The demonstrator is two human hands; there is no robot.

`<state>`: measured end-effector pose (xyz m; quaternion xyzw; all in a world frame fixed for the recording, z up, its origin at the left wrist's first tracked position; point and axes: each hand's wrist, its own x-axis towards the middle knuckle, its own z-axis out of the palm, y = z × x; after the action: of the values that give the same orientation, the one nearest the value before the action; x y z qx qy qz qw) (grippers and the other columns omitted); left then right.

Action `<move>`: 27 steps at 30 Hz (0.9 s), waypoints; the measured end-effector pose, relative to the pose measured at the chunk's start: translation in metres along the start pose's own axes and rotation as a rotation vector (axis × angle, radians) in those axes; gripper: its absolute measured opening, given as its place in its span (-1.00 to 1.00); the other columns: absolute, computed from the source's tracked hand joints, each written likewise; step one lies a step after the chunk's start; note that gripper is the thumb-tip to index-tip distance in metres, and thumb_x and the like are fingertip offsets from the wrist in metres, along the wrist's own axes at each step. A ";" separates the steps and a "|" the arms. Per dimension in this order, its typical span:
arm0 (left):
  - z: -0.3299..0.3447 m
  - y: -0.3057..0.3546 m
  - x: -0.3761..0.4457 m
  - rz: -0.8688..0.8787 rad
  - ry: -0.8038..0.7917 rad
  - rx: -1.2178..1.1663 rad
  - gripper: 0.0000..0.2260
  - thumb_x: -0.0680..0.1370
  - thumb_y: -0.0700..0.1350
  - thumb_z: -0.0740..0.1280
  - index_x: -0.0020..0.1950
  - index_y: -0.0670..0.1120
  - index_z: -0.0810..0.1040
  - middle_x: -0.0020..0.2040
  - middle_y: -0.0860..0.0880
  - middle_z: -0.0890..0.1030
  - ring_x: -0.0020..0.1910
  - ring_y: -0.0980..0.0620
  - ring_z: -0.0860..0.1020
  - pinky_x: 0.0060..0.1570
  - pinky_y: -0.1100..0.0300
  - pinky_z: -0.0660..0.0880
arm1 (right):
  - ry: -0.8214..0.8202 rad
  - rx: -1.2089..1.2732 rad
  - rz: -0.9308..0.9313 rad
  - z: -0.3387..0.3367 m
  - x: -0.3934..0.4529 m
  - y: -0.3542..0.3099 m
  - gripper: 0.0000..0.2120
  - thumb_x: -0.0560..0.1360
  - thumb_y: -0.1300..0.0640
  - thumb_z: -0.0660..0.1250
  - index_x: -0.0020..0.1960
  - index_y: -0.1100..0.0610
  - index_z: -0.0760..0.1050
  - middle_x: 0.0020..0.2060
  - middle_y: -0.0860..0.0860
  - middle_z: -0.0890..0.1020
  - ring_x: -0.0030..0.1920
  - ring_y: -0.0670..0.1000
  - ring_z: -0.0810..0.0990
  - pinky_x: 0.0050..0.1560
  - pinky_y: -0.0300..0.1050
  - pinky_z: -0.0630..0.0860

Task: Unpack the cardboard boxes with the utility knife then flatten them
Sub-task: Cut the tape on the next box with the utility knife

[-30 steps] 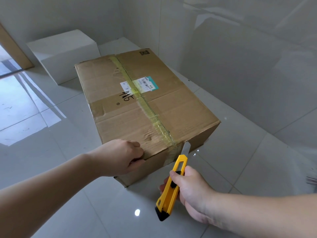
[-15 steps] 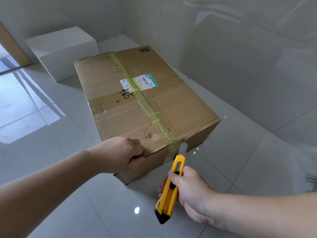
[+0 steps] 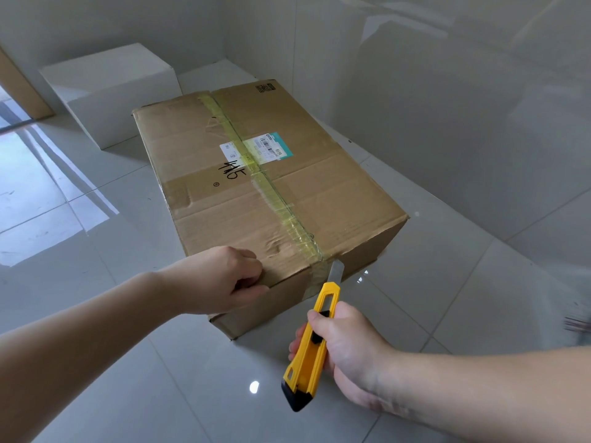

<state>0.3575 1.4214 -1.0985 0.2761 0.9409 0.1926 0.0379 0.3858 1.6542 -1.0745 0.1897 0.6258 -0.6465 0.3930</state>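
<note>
1. Glossy white floor tiles (image 3: 105, 372) everywhere, tiled walls tight on the right. The cardboard box (image 3: 319, 199) sits flat on the floor in the corner, fully sealed, with a white box (image 3: 108, 87) behind it.

2. From my seat: the left hand (image 3: 217, 282) is curled over the near top edge of the box, fingers clenched against the cardboard, bracing it. The right hand (image 3: 345, 346) has its fingers wrapped around the yellow utility knife (image 3: 315, 343), blade (image 3: 335, 272) out and sitting right at the near edge, just beside where the yellowish tape (image 3: 271, 193) folds over.

3. Biggest worry: that left hand is near the blade's start point. If the cut jerks sideways, the knuckles look exposed. I'd want it further from the seam.

4. The tape looks wrinkled and doubled up near the edge, cardboard dented there too. I reckon the blade could snag, then release suddenly.

5. The blade looks pushed out fairly far. Plunging it deep could slice whatever's inside, and a long blade could flex or snap.

6. Shiny tile probably means little grip, so pushing along the seam could slide the whole box toward the wall if the brace lets go.

7. The shipping label (image 3: 256, 148) straddles the seam, so extra drag mid-cut seems likely.
</note>
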 end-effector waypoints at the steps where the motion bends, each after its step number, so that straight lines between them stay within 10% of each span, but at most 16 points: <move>1: 0.000 0.000 0.000 0.004 0.006 -0.022 -0.68 0.54 0.13 0.18 -0.33 -0.04 0.35 -0.35 0.09 0.36 -0.40 0.09 0.33 -0.38 0.32 0.33 | -0.004 -0.001 -0.002 0.001 0.000 0.001 -0.90 0.65 0.21 0.15 0.06 0.27 0.33 -0.21 0.19 0.53 -0.29 0.11 0.62 -0.16 0.04 0.61; 18: -0.011 -0.005 0.001 -0.018 0.036 -0.153 -0.70 0.51 0.05 0.16 -0.33 -0.12 0.40 -0.37 0.04 0.40 -0.37 0.09 0.34 -0.33 0.33 0.32 | -0.067 -0.146 -0.024 -0.006 -0.013 0.007 -0.90 0.62 0.22 0.18 0.03 0.27 0.35 -0.28 0.16 0.53 -0.36 0.07 0.57 -0.24 0.00 0.57; 23: -0.007 0.003 -0.006 -0.034 -0.119 0.181 -0.64 0.39 0.26 0.07 -0.31 -0.01 0.38 -0.30 0.10 0.42 -0.38 0.08 0.37 -0.38 0.22 0.37 | 0.041 -0.667 -0.302 -0.056 -0.012 0.007 -0.92 0.58 0.20 0.21 -0.09 0.17 0.37 -0.34 0.07 0.57 -0.40 -0.03 0.46 -0.33 0.00 0.47; 27: -0.003 0.001 -0.004 -0.030 -0.109 0.169 -0.65 0.42 0.25 0.04 -0.33 -0.01 0.32 -0.31 0.08 0.40 -0.39 0.07 0.35 -0.39 0.15 0.39 | -0.030 -1.442 -0.724 -0.092 0.003 0.001 -0.68 0.56 -0.14 0.03 0.29 -0.13 0.28 -0.15 -0.09 0.52 -0.22 -0.01 0.50 -0.15 -0.07 0.44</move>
<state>0.3605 1.4188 -1.0951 0.2745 0.9543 0.0966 0.0685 0.3627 1.7414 -1.0907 -0.3337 0.9062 -0.1734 0.1932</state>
